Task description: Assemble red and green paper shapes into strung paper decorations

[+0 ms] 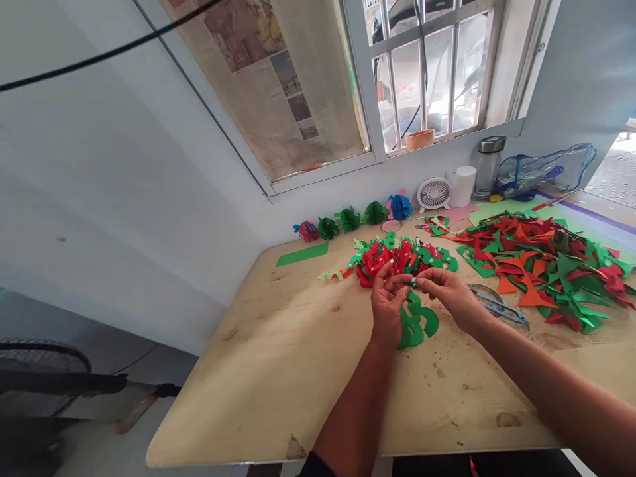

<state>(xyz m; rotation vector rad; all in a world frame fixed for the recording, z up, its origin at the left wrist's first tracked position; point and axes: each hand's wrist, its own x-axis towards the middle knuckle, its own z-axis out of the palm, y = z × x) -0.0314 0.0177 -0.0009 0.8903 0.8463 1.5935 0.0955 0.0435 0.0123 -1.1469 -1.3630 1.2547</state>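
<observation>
My left hand [388,305] has its fingers closed in a pinch at the upper end of a curvy green paper cutout [415,324], which hangs below the fingertips over the table. Thumb and forefinger of my right hand [450,295] meet the left fingertips, pinching a tiny white piece [414,281] that looks like tape or a sticker. Just beyond both hands lies a pile of red and green curvy paper cutouts [375,258], several with small white squares on them. My fingers partly cover the contact between the white piece and the green paper.
Blue-handled scissors [501,309] lie right of my right hand, near a large heap of paper scraps [536,258]. Along the wall stand folded paper figures [348,217], a small white fan [434,194] and a glass bottle [489,165]. A green paper strip [302,254] lies on the wooden table [278,371].
</observation>
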